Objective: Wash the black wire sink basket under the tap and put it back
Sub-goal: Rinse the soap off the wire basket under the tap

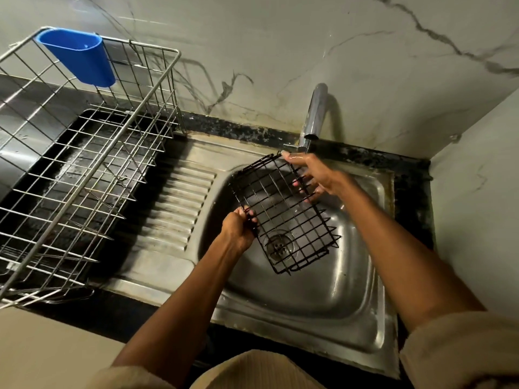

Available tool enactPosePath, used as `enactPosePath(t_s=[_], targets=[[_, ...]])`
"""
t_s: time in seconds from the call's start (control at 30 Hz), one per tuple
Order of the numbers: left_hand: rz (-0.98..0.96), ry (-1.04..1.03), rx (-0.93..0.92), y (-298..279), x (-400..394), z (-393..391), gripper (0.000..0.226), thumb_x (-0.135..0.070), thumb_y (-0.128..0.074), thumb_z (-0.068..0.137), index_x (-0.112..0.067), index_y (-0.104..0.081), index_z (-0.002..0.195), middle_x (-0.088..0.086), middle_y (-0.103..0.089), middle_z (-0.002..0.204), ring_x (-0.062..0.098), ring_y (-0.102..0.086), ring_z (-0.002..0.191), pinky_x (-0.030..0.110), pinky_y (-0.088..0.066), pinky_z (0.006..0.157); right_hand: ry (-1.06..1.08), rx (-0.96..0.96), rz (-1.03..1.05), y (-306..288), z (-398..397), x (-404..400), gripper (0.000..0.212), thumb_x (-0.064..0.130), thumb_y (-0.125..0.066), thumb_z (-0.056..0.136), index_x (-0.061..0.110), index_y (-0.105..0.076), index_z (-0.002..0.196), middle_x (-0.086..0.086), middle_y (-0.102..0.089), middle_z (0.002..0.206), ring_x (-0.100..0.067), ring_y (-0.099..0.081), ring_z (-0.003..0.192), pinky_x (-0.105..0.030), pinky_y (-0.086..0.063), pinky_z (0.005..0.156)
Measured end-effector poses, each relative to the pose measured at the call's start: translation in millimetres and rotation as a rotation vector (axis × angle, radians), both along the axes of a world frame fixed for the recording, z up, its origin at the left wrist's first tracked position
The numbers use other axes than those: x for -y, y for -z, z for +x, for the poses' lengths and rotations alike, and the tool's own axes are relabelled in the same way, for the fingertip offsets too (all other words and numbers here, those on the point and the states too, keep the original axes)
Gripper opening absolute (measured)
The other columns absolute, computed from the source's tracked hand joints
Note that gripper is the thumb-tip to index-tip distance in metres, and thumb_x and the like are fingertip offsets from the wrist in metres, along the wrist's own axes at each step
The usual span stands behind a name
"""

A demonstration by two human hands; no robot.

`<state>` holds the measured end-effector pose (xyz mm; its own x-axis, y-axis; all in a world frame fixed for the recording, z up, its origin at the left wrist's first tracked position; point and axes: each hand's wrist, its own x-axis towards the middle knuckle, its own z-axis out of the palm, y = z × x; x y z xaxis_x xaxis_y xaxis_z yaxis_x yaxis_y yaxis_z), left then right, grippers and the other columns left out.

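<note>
Both hands on black wire basket (283,211) over steel sink (323,299): our left hand (238,227) grips rim, right hand (314,176) pinches far edge under tap (313,119).

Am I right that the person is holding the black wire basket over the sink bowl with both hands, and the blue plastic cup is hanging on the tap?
Not quite. The head view shows the blue plastic cup hanging on the rim of the steel dish rack, not on the tap. The rest holds: the left hand and right hand both hold the black wire basket over the sink bowl.
</note>
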<state>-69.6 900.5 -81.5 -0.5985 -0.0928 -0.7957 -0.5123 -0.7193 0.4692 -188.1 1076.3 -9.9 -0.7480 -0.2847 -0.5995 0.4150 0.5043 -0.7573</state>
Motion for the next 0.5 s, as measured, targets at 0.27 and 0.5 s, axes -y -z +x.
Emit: enactPosePath(t_s=[0.27,0.5], targets=[[-0.072,0.039,-0.023,-4,1,-10,0.035,-0.009,-0.022,0.103,-0.015,-0.053,0.085,0.007,-0.065,0.077,0.023,-0.064,0.073,0.032,-0.044,0.073,-0.055,-0.256,0.059,-8,1,11,0.106,0.099,-0.032,0.065,0.032,-0.043,0.147,-0.005,-0.036,0.157,-0.027,-0.042,0.135,-0.051,-0.033,0.109],[0.269,0.265,-0.333,-32,27,-8,0.067,-0.027,-0.041,0.064,0.013,-0.071,0.109,0.039,-0.056,0.128,0.049,-0.045,0.136,0.049,-0.027,0.119,0.279,-0.178,-0.118,3,-7,11,0.075,0.090,-0.047,0.072,0.028,-0.072,0.108,-0.016,-0.071,0.096,-0.033,-0.066,0.077,-0.041,-0.054,0.059]])
